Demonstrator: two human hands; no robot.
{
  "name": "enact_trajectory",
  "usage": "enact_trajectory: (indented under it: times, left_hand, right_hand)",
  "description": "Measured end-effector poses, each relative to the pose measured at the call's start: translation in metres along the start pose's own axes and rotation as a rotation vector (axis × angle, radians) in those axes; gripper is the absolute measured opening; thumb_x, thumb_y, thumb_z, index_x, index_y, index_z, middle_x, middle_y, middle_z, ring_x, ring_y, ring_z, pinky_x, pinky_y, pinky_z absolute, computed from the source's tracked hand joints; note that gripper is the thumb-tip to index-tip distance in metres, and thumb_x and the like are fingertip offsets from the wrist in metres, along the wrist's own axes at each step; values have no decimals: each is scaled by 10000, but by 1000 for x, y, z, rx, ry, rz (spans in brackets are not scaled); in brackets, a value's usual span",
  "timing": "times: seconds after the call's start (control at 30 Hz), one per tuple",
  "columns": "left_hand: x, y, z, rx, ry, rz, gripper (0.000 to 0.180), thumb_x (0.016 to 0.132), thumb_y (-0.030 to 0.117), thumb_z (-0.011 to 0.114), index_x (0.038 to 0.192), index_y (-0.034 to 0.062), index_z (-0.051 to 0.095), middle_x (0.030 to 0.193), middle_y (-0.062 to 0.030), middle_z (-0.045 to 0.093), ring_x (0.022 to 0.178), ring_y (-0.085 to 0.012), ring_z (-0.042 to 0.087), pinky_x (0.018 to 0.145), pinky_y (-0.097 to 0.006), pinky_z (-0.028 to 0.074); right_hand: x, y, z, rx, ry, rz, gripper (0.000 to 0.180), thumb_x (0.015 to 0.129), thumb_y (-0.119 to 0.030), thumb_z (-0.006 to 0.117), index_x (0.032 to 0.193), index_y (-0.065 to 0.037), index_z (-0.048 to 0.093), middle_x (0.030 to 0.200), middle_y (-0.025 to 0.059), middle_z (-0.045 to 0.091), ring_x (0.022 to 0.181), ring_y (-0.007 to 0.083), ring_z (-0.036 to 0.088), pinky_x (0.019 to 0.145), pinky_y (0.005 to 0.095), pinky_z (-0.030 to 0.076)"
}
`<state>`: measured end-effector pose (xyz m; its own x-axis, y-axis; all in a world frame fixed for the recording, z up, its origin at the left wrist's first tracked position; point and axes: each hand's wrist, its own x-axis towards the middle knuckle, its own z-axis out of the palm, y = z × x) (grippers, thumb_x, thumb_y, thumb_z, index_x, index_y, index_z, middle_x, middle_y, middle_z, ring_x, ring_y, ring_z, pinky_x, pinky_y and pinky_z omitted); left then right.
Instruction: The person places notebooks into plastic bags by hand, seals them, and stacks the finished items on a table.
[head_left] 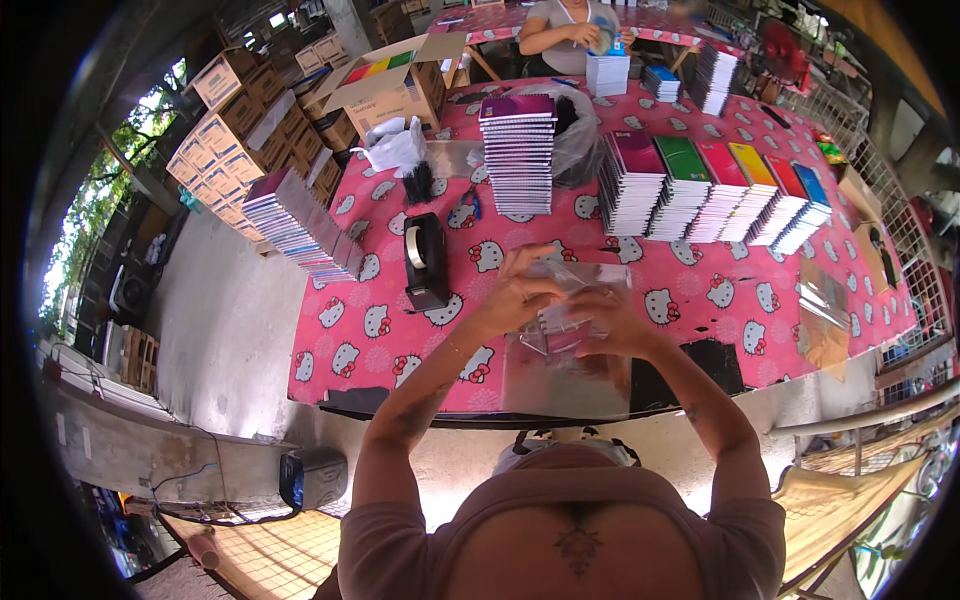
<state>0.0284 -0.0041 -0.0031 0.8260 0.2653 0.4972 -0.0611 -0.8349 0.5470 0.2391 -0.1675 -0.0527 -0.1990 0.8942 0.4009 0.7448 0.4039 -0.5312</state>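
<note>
My left hand [518,302] and my right hand [612,322] meet over the near middle of the table. Between them is a crinkled transparent plastic bag [562,326], and the fingers of both hands are bent and closed on it. What the bag holds, if anything, is hard to make out through the glare. Beneath the hands lie flat transparent plastic sheets [565,382], reaching the table's front edge. Left of my left hand stands a black tape dispenser [426,265]. A tall stack of purple spiral notebooks [517,155] rises beyond my hands.
Stacks of spiral notebooks in several colours [715,190] line the right side. Another notebook stack [302,228] leans at the left edge. Behind are a black brush [418,184], blue scissors [471,203] and an open carton [395,88]. Across the table, a person [570,35] handles notebooks.
</note>
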Motion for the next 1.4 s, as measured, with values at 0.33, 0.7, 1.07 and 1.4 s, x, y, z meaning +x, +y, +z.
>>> enact_trajectory:
  times: [0.33, 0.7, 1.07, 1.4]
  left_hand:
    - [6, 5, 57, -104, 273, -315, 582, 834, 106, 747, 1373, 136, 532, 1476, -184, 388, 1331, -373, 414, 1027, -491, 409]
    - [-45, -30, 47, -864, 19, -616, 570, 918, 214, 715, 1396, 19, 474, 1275, -107, 619, 1173, -170, 584, 1008, -341, 455]
    - [-46, 35, 29, 312, -4, -38, 405, 788, 248, 805, 1112, 43, 675, 1196, -170, 643, 1085, -349, 627, 934, -420, 509]
    - [-19, 23, 31, -94, 35, -448, 212, 841, 193, 766, 949, 38, 669, 806, -105, 708, 727, -248, 709, 646, -344, 551]
  right_hand:
    - [0, -10, 18, 276, 63, 36, 401, 792, -265, 815, 1146, -108, 713, 1509, 157, 341, 1378, 345, 390, 1127, 468, 358]
    - [47, 17, 2, 633, -91, 200, 634, 860, -314, 761, 1389, -107, 478, 1386, 95, 518, 1288, 263, 499, 1069, 414, 399]
    - [18, -11, 3, -50, 25, -19, 307, 772, -224, 745, 1042, -99, 667, 1097, 69, 595, 1096, 279, 565, 984, 457, 401]
    - [29, -16, 3, 8, 26, 73, 281, 828, -194, 713, 1066, -71, 630, 971, 97, 630, 976, 320, 603, 875, 446, 449]
